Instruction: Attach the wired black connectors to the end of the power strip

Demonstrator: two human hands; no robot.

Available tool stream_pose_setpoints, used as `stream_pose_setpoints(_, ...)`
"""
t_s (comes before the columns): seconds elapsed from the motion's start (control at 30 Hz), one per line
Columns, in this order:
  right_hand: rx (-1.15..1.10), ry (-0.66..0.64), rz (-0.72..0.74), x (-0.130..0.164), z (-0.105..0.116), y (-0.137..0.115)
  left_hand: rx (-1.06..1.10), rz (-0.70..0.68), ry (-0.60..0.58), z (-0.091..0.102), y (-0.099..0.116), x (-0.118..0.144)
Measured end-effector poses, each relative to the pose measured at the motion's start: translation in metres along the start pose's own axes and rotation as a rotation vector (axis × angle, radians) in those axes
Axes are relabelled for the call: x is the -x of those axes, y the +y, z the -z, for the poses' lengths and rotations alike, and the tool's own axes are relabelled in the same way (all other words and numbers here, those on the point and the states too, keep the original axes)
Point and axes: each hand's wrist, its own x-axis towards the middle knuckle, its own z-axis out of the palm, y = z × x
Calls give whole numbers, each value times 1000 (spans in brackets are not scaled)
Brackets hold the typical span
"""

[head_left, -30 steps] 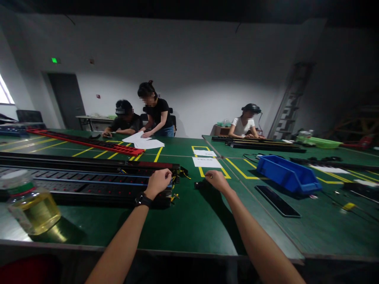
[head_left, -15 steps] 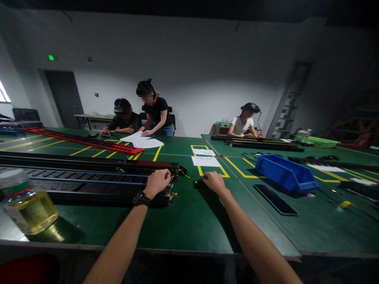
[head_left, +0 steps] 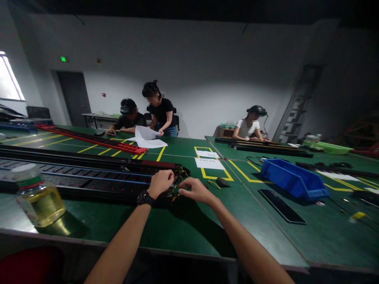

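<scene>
A long black power strip (head_left: 89, 182) with rows of sockets lies across the green table (head_left: 189, 225), its right end in front of me. My left hand (head_left: 160, 183), with a black watch on the wrist, is closed over that end. My right hand (head_left: 195, 190) has its fingers pinched at the yellow and black wires sticking out of the strip's end. A small black part (head_left: 222, 182) lies on the table just right of my right hand, apart from it.
A bottle of yellow liquid (head_left: 37, 197) stands at the near left. A blue bin (head_left: 293, 179) and a flat black phone-like slab (head_left: 281, 205) lie to the right. White sheets (head_left: 209, 163) sit in a yellow-taped box. Three people work at the far tables.
My right hand left the small black part and moved left to the wires at the strip's end. My left hand stayed on the strip. The standing person lifted a paper.
</scene>
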Motion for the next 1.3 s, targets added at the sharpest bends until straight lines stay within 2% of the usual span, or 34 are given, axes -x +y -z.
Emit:
stream_pose_setpoints(0.07, -15, -99, 58, 1, -12, -9, 1, 3, 0, 0, 0, 0)
stream_pose_setpoints(0.17, 16, -155, 100, 4, -18, -15, 7, 4, -4, 1, 1, 1)
stream_pose_setpoints(0.43, -27, -154, 54, 7, -8, -18, 0, -3, -1, 0, -1, 1)
stream_pose_setpoints(0.7, 99, -131, 61, 5, -20, -10, -16, -11, -3, -1, -1, 1)
stream_pose_setpoints(0.93, 91, -89, 65, 7, -25, -10, -30, 1, -18, 0, 0, 1)
stream_pose_setpoints(1.3, 66, -131, 72, 6, -28, -10, -49, 9, -31, 1, 2, 3)
